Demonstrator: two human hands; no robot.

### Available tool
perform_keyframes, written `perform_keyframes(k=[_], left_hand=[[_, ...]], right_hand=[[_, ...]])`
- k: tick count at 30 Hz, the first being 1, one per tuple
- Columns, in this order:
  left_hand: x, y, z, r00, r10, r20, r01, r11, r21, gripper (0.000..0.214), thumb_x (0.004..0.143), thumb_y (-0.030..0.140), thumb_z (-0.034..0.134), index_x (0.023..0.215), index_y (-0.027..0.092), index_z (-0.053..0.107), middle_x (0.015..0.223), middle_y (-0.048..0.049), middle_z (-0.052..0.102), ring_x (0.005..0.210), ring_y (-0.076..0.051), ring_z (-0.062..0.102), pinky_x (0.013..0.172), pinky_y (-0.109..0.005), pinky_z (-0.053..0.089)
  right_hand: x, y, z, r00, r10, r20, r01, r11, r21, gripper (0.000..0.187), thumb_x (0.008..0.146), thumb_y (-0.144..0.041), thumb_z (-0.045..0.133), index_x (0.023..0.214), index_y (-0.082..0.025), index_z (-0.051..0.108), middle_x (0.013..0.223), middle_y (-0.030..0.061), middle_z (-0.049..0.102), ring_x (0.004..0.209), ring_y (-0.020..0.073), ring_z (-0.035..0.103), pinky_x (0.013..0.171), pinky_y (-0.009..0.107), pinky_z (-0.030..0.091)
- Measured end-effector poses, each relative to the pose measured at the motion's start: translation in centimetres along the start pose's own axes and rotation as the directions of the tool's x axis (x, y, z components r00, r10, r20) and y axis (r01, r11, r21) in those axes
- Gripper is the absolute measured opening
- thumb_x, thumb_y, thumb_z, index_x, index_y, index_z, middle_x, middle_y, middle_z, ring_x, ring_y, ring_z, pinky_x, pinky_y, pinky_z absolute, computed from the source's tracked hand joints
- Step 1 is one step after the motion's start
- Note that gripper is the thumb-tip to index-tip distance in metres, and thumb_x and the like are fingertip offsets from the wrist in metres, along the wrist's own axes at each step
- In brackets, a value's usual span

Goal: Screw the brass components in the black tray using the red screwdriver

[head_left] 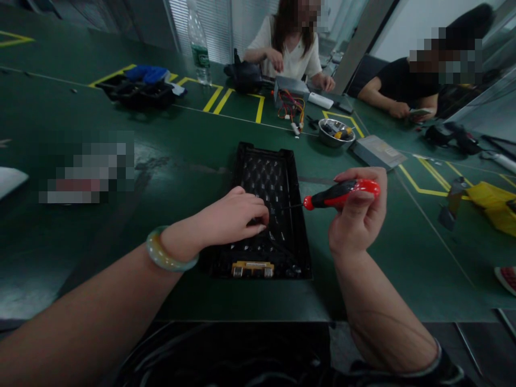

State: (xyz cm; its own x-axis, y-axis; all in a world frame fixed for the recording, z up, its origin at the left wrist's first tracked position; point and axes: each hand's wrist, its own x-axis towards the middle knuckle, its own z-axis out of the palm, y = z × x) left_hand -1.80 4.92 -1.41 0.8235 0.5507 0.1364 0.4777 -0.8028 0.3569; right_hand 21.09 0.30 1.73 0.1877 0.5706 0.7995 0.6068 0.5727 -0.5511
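A black plastic panel (300, 226) with a patterned inner face lies on the green table in front of me. At its near end sits a yellowish strip (253, 265) with connectors. My right hand (360, 215) grips a red and black screwdriver (334, 194), held nearly level, its thin shaft pointing left over the panel. Whether the tip touches anything, I cannot tell. My left hand (237, 217) rests over the panel's left side, its fingers curled down and pressed together. What those fingers hold, if anything, is hidden. A pale green bangle (161, 255) circles the left wrist.
Beyond the panel stand a metal bowl (336, 134) of small parts, a grey box (379, 152) and a power supply (291, 88) with coloured cables. Farther left are a black tray (137, 94) and a bottle (200, 54). Two people sit across the table. Yellow material (494, 204) lies right.
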Motion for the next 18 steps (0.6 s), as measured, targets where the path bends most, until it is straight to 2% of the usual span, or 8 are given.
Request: perform_keyframes(k=[2,5,7,9,11,14,18], left_hand=[[0.1,-0.1,-0.1,1.000,-0.021,0.006,0.021,0.999,-0.034,0.013,0.095,0.030,0.061,0.098,0.022,0.072,0.095,0.0017,0.074,0.088,-0.017,0.064,0.090,-0.035,0.031],[0.1,-0.1,-0.3,0.999,-0.049,0.004,0.049,0.995,-0.089,0.013,0.094,0.027,0.059,0.098,0.022,0.070,0.092,0.0021,0.073,0.084,-0.017,0.061,0.091,-0.034,0.034],[0.1,0.0,-0.5,0.998,-0.058,-0.007,0.057,0.992,-0.113,0.012,0.091,0.024,0.059,0.095,0.021,0.069,0.091,0.0022,0.072,0.085,-0.017,0.060,0.090,-0.032,0.036],[0.0,-0.1,-0.6,0.998,-0.061,-0.013,0.059,0.990,-0.126,0.010,0.087,0.022,0.060,0.091,0.022,0.069,0.087,0.0027,0.072,0.085,-0.017,0.060,0.089,-0.031,0.038],[-0.2,-0.2,-0.7,0.998,-0.057,-0.005,0.056,0.989,-0.138,0.007,0.087,0.024,0.062,0.088,0.022,0.068,0.085,0.0034,0.071,0.082,-0.017,0.060,0.089,-0.031,0.038],[-0.4,-0.4,-0.9,0.998,-0.054,0.015,0.056,0.986,-0.154,0.009,0.090,0.031,0.064,0.088,0.022,0.068,0.084,0.0043,0.071,0.080,-0.016,0.061,0.091,-0.032,0.038],[-0.5,-0.5,-1.3,0.995,-0.076,0.066,0.085,0.985,-0.150,0.012,0.091,0.034,0.065,0.093,0.023,0.070,0.087,0.0040,0.072,0.082,-0.015,0.063,0.092,-0.032,0.039]], right_hand=[[0.1,-0.1,0.1,1.000,-0.018,0.008,0.017,0.999,0.049,0.048,0.091,-0.072,0.055,0.092,-0.025,0.062,0.091,0.0035,0.059,0.089,0.0201,0.058,0.083,0.041,0.047],[0.1,0.0,0.5,0.991,0.060,0.121,-0.069,0.995,0.073,0.034,0.082,-0.049,0.079,0.099,-0.024,0.063,0.091,0.0004,0.063,0.082,0.0163,0.062,0.079,0.036,0.051],[0.0,0.0,0.8,0.970,0.128,0.206,-0.146,0.987,0.073,0.029,0.081,-0.039,0.081,0.099,-0.023,0.065,0.087,-0.0021,0.065,0.077,0.0133,0.063,0.073,0.031,0.052],[-0.2,0.0,0.9,0.959,0.156,0.238,-0.183,0.978,0.096,0.023,0.084,-0.038,0.078,0.094,-0.022,0.067,0.081,-0.0034,0.065,0.073,0.0113,0.062,0.068,0.028,0.051],[-0.3,-0.2,1.0,0.966,0.154,0.206,-0.182,0.976,0.121,0.020,0.085,-0.038,0.077,0.088,-0.022,0.066,0.078,-0.0038,0.064,0.069,0.0105,0.060,0.065,0.027,0.050],[-0.2,-0.2,0.9,0.985,0.150,0.087,-0.163,0.971,0.177,0.020,0.087,-0.036,0.076,0.081,-0.021,0.063,0.074,-0.0040,0.061,0.064,0.0098,0.057,0.062,0.028,0.048],[0.2,0.1,0.8,0.984,0.173,-0.051,-0.153,0.951,0.269,0.024,0.091,-0.038,0.070,0.078,-0.023,0.057,0.066,-0.0044,0.055,0.059,0.0110,0.056,0.058,0.029,0.046]])
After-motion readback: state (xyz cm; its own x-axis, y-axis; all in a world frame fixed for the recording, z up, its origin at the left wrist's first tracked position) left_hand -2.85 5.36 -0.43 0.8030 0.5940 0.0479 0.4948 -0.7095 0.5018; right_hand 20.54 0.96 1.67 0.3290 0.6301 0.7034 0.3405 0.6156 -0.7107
